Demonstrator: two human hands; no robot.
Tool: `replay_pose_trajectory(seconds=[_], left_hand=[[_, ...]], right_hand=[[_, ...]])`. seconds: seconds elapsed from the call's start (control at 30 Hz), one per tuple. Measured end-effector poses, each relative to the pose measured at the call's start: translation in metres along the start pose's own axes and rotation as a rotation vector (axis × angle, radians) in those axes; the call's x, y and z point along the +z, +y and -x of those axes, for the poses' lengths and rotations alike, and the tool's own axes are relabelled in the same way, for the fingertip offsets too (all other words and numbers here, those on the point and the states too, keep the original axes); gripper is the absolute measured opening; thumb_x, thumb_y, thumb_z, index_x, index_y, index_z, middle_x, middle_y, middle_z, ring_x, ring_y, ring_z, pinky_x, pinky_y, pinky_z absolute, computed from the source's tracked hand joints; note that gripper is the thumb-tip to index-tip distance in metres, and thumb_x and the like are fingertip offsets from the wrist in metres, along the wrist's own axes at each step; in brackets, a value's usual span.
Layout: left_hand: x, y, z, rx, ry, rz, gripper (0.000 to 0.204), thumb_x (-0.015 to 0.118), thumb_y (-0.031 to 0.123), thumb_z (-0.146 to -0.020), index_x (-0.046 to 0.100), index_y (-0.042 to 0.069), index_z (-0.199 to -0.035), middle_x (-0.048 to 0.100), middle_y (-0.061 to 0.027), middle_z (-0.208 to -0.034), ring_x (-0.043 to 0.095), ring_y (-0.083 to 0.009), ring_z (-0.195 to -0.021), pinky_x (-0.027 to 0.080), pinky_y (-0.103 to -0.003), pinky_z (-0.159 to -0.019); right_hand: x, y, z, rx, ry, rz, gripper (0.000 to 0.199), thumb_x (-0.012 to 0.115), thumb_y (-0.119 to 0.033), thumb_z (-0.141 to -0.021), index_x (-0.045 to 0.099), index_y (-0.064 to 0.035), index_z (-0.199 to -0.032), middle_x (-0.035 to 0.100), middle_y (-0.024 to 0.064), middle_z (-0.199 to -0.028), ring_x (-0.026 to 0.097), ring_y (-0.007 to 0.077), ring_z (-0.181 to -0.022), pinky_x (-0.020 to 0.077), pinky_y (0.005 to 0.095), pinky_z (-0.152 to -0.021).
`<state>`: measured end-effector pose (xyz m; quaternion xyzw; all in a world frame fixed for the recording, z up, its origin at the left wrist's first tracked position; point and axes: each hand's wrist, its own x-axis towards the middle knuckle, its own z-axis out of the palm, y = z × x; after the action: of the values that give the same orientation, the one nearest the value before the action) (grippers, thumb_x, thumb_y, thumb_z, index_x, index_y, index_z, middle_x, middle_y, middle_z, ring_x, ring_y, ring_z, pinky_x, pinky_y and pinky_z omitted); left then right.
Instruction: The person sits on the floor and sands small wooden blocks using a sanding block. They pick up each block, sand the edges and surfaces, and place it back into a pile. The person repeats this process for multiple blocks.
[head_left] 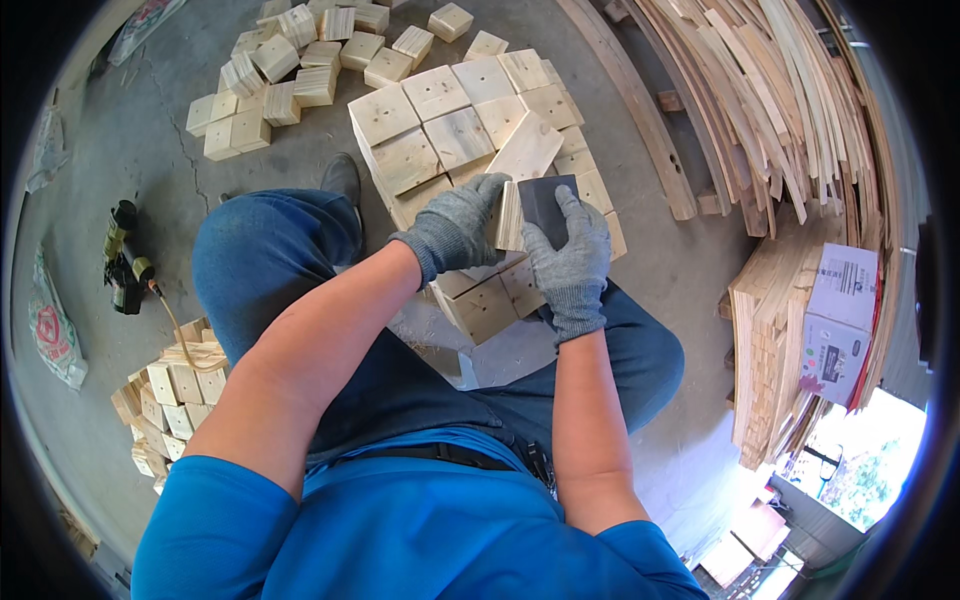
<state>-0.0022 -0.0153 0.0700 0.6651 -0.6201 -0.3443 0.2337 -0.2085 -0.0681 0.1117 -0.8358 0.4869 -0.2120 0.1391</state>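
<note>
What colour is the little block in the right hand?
Dark grey block, seen in the head view.

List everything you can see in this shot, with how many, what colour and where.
wooden block: one, pale wood, held in the left hand
sanding block: one, dark grey, pressed on the wooden block by the right hand
stacked blocks: many, pale wood, on the floor ahead of the knees
loose blocks: many, pale wood, upper left on the floor
small block pile: many, pale wood, lower left
nail gun: one, dark with green, left on the floor, hose attached
wood slats: many, pale, upper right
cardboard box: one, white, on a slat stack at right
bags: about three, white, left edge
left hand: grey glove
right hand: grey glove
</note>
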Motion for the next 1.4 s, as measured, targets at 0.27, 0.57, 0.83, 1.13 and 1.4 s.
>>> replay_pose_trajectory(seconds=[0.27, 0.57, 0.83, 1.13, 1.4], left_hand=[[-0.002, 0.004, -0.001, -0.021, -0.018, -0.023, 0.11, 0.098, 0.041, -0.068, 0.042, 0.012, -0.159, 0.055, -0.0218, -0.15, 0.062, -0.0419, -0.133, 0.053, -0.048, -0.112], [-0.002, 0.004, -0.001, -0.01, -0.011, -0.026, 0.111, 0.098, 0.041, -0.068, 0.042, 0.012, -0.159, 0.056, -0.0211, -0.15, 0.062, -0.0414, -0.133, 0.054, -0.047, -0.112], [-0.001, 0.003, -0.001, -0.004, -0.007, -0.043, 0.111, 0.099, 0.04, -0.068, 0.042, 0.013, -0.159, 0.056, -0.0206, -0.15, 0.062, -0.0409, -0.134, 0.053, -0.047, -0.113], [0.0, 0.003, -0.002, 0.002, 0.006, -0.03, 0.11, 0.099, 0.041, -0.067, 0.043, 0.013, -0.158, 0.057, -0.0202, -0.149, 0.062, -0.0407, -0.134, 0.053, -0.047, -0.113], [0.002, 0.003, -0.002, 0.011, 0.022, -0.053, 0.109, 0.099, 0.04, -0.066, 0.045, 0.013, -0.157, 0.057, -0.0199, -0.15, 0.061, -0.0405, -0.135, 0.052, -0.047, -0.114]], right_hand=[[0.0, 0.0, 0.001, 0.022, 0.007, -0.004, 0.069, 0.091, -0.032, -0.082, 0.068, -0.0123, -0.144, 0.064, 0.0249, -0.139, 0.062, 0.0435, -0.128, 0.0501, 0.0542, -0.11], [-0.001, -0.001, 0.001, 0.007, 0.024, 0.005, 0.068, 0.091, -0.03, -0.083, 0.068, -0.009, -0.143, 0.065, 0.025, -0.136, 0.063, 0.0424, -0.126, 0.0514, 0.0521, -0.109], [0.001, 0.001, 0.001, 0.006, 0.023, -0.03, 0.067, 0.091, -0.03, -0.083, 0.068, -0.0107, -0.143, 0.065, 0.0251, -0.135, 0.064, 0.0429, -0.123, 0.0531, 0.0526, -0.106], [0.001, 0.004, 0.001, -0.011, 0.026, -0.006, 0.068, 0.091, -0.031, -0.083, 0.068, -0.0102, -0.143, 0.065, 0.0256, -0.136, 0.064, 0.0431, -0.123, 0.0527, 0.053, -0.107], [0.002, 0.005, 0.002, -0.008, 0.046, -0.039, 0.067, 0.092, -0.031, -0.082, 0.069, -0.0092, -0.142, 0.065, 0.025, -0.134, 0.064, 0.0425, -0.122, 0.0532, 0.0529, -0.106]])
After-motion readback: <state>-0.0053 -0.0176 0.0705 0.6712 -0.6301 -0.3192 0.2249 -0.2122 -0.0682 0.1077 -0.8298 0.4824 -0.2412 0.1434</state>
